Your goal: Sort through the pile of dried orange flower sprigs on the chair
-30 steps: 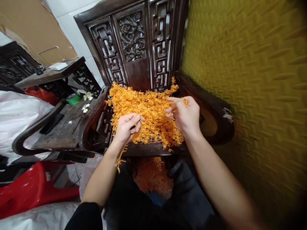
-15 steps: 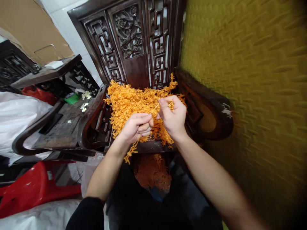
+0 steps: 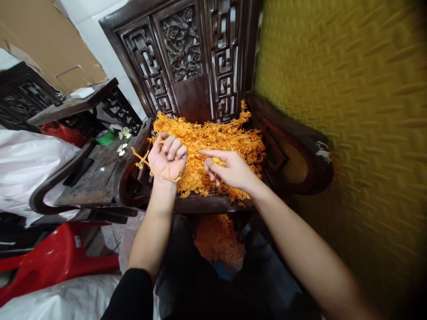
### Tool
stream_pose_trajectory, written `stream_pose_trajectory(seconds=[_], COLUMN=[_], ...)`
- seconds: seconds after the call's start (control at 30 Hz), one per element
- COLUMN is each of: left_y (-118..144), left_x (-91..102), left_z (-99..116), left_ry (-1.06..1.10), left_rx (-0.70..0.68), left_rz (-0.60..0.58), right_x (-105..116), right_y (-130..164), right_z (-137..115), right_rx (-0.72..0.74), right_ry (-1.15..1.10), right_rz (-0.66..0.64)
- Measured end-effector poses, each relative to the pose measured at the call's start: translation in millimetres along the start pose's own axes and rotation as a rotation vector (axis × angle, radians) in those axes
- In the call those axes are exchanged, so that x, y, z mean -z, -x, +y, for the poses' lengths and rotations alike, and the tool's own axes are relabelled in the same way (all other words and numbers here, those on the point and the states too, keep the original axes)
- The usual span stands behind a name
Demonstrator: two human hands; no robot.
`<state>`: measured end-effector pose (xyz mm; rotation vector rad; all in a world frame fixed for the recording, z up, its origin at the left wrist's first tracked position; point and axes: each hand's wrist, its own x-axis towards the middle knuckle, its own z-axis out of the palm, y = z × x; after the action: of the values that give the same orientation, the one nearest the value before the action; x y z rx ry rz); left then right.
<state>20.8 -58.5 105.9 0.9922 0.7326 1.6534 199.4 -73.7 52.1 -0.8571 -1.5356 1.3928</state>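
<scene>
A heap of orange branched strands point(image 3: 227, 140) covers the seat of a dark carved wooden chair point(image 3: 193, 95). My left hand point(image 3: 167, 158) is turned palm up over the heap's left side, its fingers curled. One orange branched strand point(image 3: 143, 161) hangs across that palm and wrist, sticking out to the left, and a bit of orange shows between the fingers. My right hand point(image 3: 231, 171) is above the heap's front, index finger stretched to the left. Its thumb presses a small bunch of orange strands point(image 3: 217, 162) against the curled fingers.
A yellow-green textured panel point(image 3: 347, 89) rises on the right, beside the armrest point(image 3: 316, 155). Left are a second wooden chair point(image 3: 90, 186), a green tape roll point(image 3: 105, 138), white sacks point(image 3: 30, 169) and a red plastic stool point(image 3: 63, 253). More orange strands point(image 3: 218, 240) lie below the seat.
My hands have moved apart. The left has gone left and up and turned palm up, the strand now across it; the right has lowered slightly and its index finger has stretched out.
</scene>
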Motion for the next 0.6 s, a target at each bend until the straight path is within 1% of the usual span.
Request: stream_pose_trajectory(seconds=[0.07, 0.1, 0.17, 0.2, 0.27, 0.37, 0.43, 0.47, 0.5, 0.57, 0.6], left_y=[-5, -7, -10, -11, -9, 0, 11, 16, 21, 28, 31], left_x=[-8.2, -13.1, -22.5, -25.9, -27.9, -19.1, -10.4, -6.7, -3.6, 0.7, 2.4], left_z=[0, 1, 5, 8, 13, 18, 16, 14, 11, 6, 4], left_ry=[0.001, -0.002, -0.010, -0.013, -0.040, -0.175, -0.305, -0.368, -0.431, -0.551, -0.603], left_rx=[-0.008, -0.001, 0.035, 0.061, 0.097, 0.071, 0.064, 0.086, 0.119, 0.176, 0.183], left_rz=[-0.009, -0.010, -0.011, -0.020, -0.063, -0.156, -0.228, -0.286, -0.354, -0.472, -0.497], right_x=[-12, -18, -27, -29, -26, -5, 10, 16, 20, 21, 20], right_y=[-1, -3, -6, -8, -10, -11, -10, -10, -9, -8, -8], right_z=[3, 4, 6, 6, 3, -4, -8, -10, -10, -10, -10], right_rx=[0.065, 0.112, 0.186, 0.192, 0.155, 0.077, 0.068, 0.066, 0.057, 0.009, -0.017], right_ry=[0.174, 0.234, 0.280, 0.257, 0.106, -0.244, -0.390, -0.425, -0.441, -0.429, -0.404], right_rz=[-0.097, -0.125, -0.125, -0.097, 0.012, 0.207, 0.285, 0.288, 0.264, 0.159, 0.099])
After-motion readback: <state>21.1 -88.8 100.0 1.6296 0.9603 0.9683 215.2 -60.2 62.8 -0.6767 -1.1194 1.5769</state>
